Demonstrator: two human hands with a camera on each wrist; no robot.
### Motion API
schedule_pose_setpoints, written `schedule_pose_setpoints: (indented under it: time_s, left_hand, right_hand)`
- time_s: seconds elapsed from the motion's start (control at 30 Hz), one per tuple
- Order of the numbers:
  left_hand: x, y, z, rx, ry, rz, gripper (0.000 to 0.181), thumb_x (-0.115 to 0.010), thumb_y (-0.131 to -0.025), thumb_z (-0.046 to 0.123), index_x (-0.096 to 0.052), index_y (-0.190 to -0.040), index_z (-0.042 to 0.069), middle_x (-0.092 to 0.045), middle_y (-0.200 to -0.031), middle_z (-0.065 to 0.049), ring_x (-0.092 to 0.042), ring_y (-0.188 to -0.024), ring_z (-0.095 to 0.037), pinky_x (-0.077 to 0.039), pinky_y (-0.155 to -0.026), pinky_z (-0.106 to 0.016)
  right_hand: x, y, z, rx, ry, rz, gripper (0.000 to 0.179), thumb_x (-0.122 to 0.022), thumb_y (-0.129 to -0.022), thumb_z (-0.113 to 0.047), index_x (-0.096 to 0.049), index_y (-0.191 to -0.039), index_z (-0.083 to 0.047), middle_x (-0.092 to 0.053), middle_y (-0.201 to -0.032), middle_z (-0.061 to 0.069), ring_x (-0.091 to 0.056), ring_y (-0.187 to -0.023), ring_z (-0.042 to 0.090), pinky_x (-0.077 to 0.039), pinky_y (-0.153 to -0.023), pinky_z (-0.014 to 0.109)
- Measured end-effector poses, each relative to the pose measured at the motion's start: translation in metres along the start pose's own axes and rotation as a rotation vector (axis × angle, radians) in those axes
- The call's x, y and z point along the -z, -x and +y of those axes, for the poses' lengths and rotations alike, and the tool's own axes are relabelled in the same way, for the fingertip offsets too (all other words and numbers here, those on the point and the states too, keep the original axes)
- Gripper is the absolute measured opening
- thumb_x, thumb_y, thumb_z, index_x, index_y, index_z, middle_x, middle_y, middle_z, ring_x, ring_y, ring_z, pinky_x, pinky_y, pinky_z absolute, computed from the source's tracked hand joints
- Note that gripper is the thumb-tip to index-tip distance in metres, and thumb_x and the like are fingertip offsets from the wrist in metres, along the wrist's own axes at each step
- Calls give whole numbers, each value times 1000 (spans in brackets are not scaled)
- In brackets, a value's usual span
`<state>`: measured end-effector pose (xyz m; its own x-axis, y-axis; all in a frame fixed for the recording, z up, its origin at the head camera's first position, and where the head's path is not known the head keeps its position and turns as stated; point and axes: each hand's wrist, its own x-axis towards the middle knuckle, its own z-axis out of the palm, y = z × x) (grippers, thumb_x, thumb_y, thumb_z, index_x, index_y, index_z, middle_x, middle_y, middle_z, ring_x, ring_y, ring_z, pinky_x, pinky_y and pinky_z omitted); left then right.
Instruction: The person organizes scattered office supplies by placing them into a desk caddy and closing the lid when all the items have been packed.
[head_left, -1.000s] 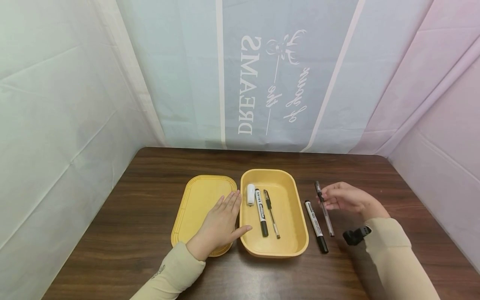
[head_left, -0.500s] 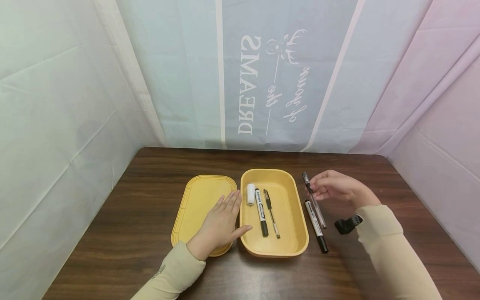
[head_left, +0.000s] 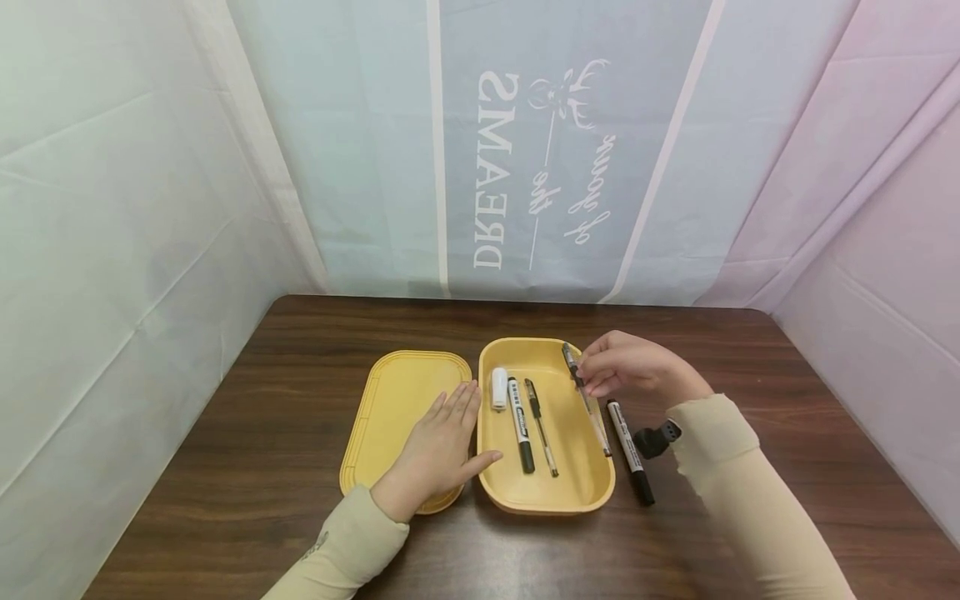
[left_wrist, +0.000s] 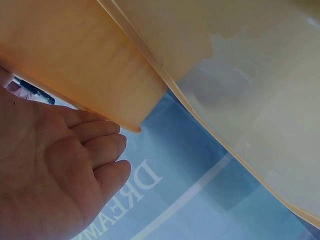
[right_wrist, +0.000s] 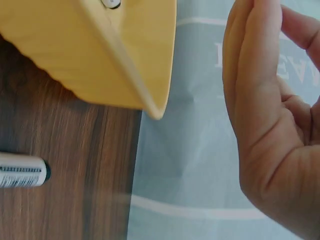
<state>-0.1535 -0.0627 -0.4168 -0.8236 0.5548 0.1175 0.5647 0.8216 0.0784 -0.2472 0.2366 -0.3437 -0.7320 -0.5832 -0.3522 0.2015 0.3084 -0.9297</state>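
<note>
In the head view my right hand point(head_left: 626, 367) pinches a clear gel pen point(head_left: 587, 402) with a black grip over the right rim of the yellow box point(head_left: 573, 492). In the right wrist view that hand point(right_wrist: 272, 110) shows beside the box wall, the pen itself out of sight. My left hand point(head_left: 442, 446) lies with straight fingers at the box's left rim, over the yellow lid point(head_left: 397, 408). Inside the box lie a white capped object point(head_left: 499, 389), a black-and-white marker point(head_left: 521, 425) and another gel pen point(head_left: 542, 427).
A second black-and-white marker point(head_left: 630, 450) lies on the dark wooden table point(head_left: 247, 467), just right of the box. Behind the table hangs a printed cloth point(head_left: 375, 167), with pale cloth walls at both sides.
My right hand has carried the gel pen leftward, from beyond the marker on the table to over the right side of the box. My left hand has stayed in place.
</note>
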Motion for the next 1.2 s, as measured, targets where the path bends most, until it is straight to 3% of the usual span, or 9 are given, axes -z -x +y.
schedule_pose_setpoints:
  time_s: [0.27,0.43,0.57,0.67,0.77,0.93,1.03,1.2]
  left_hand:
    - [0,0,0,5,2,1,84,-44,-94,58,-30,-145,-8,-26,-152,-20,-24,-141,-31,-20,-114,-44]
    - [0,1,1,5,6,-2,84,-44,-94,58,-30,-145,-8,-26,-152,-20,-24,-141,-30,-20,-114,-44]
    - [0,1,1,1,1,2,85,-42,-94,59,-30,-145,-8,-27,-152,-20,-24,-141,-30,-21,-114,-44]
    - [-1,1,0,3,-13,-2,85,-40,-94,60,-28,-146,-7,-26,-152,-20,-24,-141,-30,-20,-114,-43]
    - [-1,2,-1,2,-24,2,85,-41,-94,59,-29,-145,-8,-27,-152,-21,-25,-141,-31,-21,-114,-44]
    - [-2,2,-1,-2,-19,5,84,-42,-94,59,-30,-145,-8,-28,-152,-21,-25,-140,-31,-21,-113,-44]
    - [-3,3,0,-3,-18,8,84,-42,-95,58,-30,-145,-8,-28,-151,-21,-25,-140,-31,-22,-113,-44]
    - [-4,2,2,-6,-16,17,84,-43,-94,58,-30,-145,-8,-28,-151,-21,-26,-140,-31,-22,-113,-44]
  right_hand:
    - [-23,-14,-9,-46,189,93,12,-58,-86,0,-64,-83,10,-65,-68,9,-66,-62,14,-58,-65,32]
    - [-37,-23,-9,-71,291,161,12,-59,-81,2,-64,-72,7,-62,-58,8,-64,-54,14,-57,-59,32]
    - [-47,-30,-10,-93,453,206,22,-57,-78,4,-60,-56,0,-60,-52,8,-62,-47,15,-57,-56,37]
    - [-54,-38,-13,-161,603,243,30,-56,-76,3,-51,-48,-7,-59,-49,8,-60,-43,15,-57,-56,38]
    - [-60,-48,-15,-250,728,273,23,-55,-76,4,-50,-56,-6,-59,-50,9,-58,-41,14,-57,-54,36]
    - [-70,-65,-15,-380,814,290,8,-59,-79,6,-54,-77,0,-56,-53,9,-55,-41,14,-51,-45,27]
    - [-75,-72,-11,-414,888,279,17,-59,-78,8,-50,-70,-4,-52,-49,7,-50,-40,11,-37,-39,21]
    - [-80,-78,-2,-424,974,294,27,-56,-75,11,-42,-62,-8,-44,-44,3,-43,-37,10,-30,-37,19]
